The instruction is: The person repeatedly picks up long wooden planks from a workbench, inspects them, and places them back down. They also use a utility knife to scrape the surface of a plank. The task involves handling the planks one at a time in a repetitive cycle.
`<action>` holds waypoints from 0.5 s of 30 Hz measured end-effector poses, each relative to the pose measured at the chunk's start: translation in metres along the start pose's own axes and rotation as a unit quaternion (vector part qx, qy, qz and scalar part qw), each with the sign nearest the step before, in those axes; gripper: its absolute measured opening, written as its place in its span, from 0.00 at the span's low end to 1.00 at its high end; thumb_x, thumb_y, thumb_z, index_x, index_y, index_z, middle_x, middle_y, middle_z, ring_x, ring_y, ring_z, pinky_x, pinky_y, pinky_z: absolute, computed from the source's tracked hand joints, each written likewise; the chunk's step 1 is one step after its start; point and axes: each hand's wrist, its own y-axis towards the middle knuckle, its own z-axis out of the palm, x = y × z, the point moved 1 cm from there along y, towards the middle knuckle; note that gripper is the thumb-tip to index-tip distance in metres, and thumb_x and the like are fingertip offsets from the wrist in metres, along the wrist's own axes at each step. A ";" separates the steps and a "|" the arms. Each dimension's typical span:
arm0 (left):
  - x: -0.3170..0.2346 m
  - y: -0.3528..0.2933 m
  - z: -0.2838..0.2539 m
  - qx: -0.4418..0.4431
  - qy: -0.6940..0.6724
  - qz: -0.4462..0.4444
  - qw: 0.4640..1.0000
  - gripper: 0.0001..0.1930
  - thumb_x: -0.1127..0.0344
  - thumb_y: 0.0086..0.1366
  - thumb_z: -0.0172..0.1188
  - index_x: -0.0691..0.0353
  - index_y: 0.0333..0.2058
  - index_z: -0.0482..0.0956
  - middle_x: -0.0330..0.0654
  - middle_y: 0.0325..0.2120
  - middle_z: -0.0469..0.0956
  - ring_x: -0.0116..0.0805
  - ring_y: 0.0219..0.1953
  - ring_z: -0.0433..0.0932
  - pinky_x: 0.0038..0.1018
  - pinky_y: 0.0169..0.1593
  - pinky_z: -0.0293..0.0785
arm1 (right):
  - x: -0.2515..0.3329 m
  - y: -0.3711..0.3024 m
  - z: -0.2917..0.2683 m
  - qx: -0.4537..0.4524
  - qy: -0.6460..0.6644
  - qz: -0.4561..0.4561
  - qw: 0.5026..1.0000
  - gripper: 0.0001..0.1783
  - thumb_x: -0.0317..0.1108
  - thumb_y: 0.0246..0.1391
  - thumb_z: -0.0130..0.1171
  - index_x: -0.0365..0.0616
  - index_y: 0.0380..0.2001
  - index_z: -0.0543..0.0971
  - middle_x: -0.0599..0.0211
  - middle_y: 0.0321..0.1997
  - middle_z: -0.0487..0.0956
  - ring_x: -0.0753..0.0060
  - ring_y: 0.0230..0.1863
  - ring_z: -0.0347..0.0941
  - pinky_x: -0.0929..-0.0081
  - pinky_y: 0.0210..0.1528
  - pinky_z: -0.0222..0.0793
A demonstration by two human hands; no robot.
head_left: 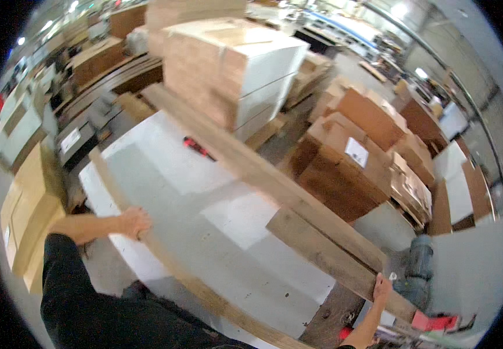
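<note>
Clamping fingers round the tabletop's [228, 218] near-edge strip [176, 269], left hand [134, 223] holds on; right hand [382, 287] touches far-edge board [321, 247], finger closure unclear.

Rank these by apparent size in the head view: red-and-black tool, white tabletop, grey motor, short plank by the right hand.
Largest to smallest:
1. White tabletop
2. Short plank
3. Grey motor
4. Red-and-black tool

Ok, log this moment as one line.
Left hand: holding long wooden strip over white panel | right hand: on wooden plank | red-and-black tool: lying on white panel
</note>
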 end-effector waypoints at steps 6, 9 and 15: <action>-0.007 0.001 -0.009 0.027 -0.011 0.000 1.000 0.28 0.41 0.47 0.71 0.55 0.38 0.74 0.44 0.37 0.74 0.41 0.44 0.74 0.41 0.51 0.69 | 0.023 0.019 0.031 0.044 0.022 0.006 0.999 0.43 0.66 0.67 0.41 0.31 0.26 0.82 0.43 0.22 0.77 0.45 0.29 0.74 0.49 0.35 0.67; -0.014 -0.007 -0.016 -0.014 -0.028 -0.001 1.000 0.27 0.44 0.46 0.72 0.55 0.37 0.72 0.38 0.33 0.73 0.39 0.41 0.74 0.38 0.46 0.68 | 0.078 0.022 0.031 0.092 0.094 0.020 0.991 0.45 0.68 0.66 0.41 0.30 0.28 0.83 0.41 0.26 0.80 0.44 0.32 0.76 0.46 0.36 0.67; -0.013 -0.010 -0.006 -0.123 -0.048 0.039 0.990 0.26 0.44 0.48 0.72 0.55 0.34 0.72 0.38 0.32 0.73 0.36 0.39 0.74 0.36 0.43 0.67 | 0.137 0.031 0.036 0.134 0.059 0.039 0.988 0.50 0.73 0.63 0.39 0.27 0.32 0.84 0.42 0.30 0.82 0.41 0.34 0.77 0.46 0.40 0.70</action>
